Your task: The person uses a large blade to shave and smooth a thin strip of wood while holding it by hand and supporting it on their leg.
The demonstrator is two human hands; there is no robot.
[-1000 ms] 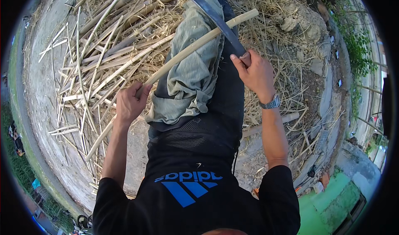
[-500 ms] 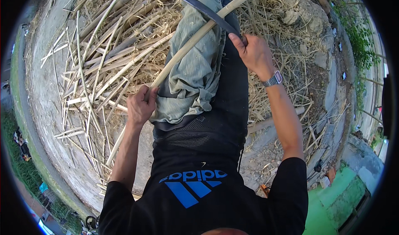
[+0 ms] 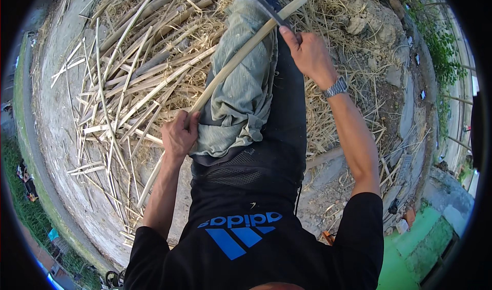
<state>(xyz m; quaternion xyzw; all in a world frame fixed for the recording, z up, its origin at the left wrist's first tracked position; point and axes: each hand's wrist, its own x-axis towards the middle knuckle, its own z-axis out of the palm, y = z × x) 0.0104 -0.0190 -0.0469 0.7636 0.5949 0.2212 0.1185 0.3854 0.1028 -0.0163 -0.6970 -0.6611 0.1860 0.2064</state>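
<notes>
A pale bamboo strip (image 3: pixel 233 63) slants across my legs, from near my left forearm up toward the far right. My left hand (image 3: pixel 179 136) is closed round its nearer part, thumb on top. My right hand (image 3: pixel 312 55) grips a long dark-bladed knife (image 3: pixel 260 2), its handle hidden in my fist. The blade crosses the strip close to its far end and seems to touch it; the blade's far part runs out of view at the top. Under the strip a grey-green cloth (image 3: pixel 241 92) lies bunched over my leg.
Several cut bamboo pieces (image 3: pixel 134 69) lie piled on the concrete at my left. Dry shavings (image 3: pixel 328 23) cover the ground ahead and to the right, beside a rough stone lump (image 3: pixel 381 21). A green-painted slab (image 3: pixel 417 246) is at the lower right.
My right hand and the knife have shifted slightly away from me, and the blade now points more steeply forward. My left hand has moved a little right and nearer with the strip.
</notes>
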